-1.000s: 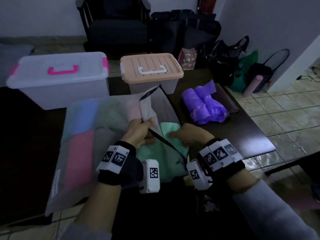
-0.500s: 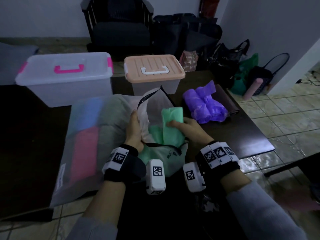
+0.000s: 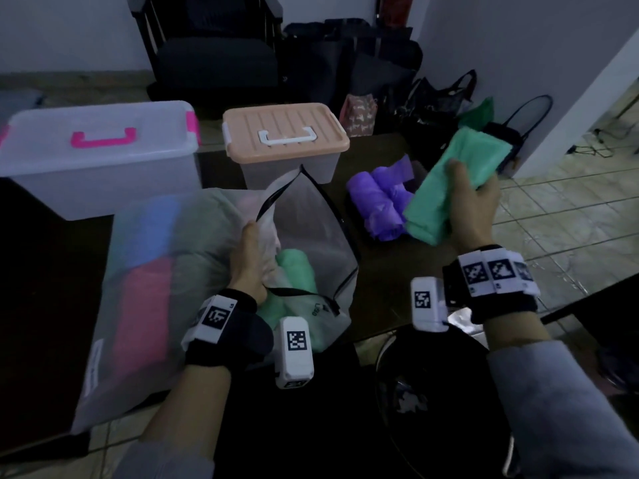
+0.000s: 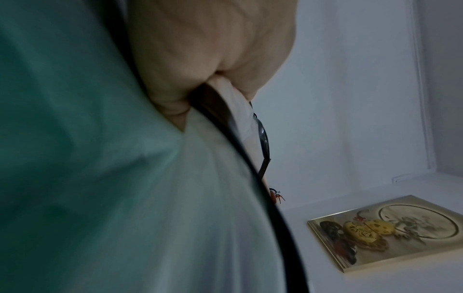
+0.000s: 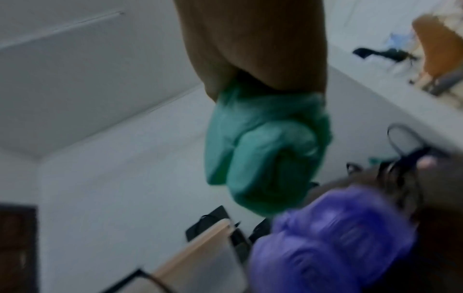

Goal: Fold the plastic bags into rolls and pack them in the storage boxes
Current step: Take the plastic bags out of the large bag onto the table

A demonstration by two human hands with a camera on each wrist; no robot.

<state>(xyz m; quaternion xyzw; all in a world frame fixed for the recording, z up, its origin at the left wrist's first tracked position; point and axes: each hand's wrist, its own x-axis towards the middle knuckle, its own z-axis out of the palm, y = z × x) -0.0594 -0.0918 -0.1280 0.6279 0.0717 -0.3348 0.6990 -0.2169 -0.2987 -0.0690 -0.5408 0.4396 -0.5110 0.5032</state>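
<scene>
Now | green bag held in right hand | above table

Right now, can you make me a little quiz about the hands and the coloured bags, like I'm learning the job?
1. True or false: the peach-lidded box has its lid off.
2. What does the right hand hold? A) a purple roll B) a green folded bag C) a pink handle
3. Fill in: the left hand grips the dark-trimmed opening of the big clear ____.

Key
1. False; its lid is on, as is that of the pink-handled box.
2. B; the green folded bag is lifted above the purple rolls.
3. Pouch; the clear pouch holds more coloured bags.
</scene>
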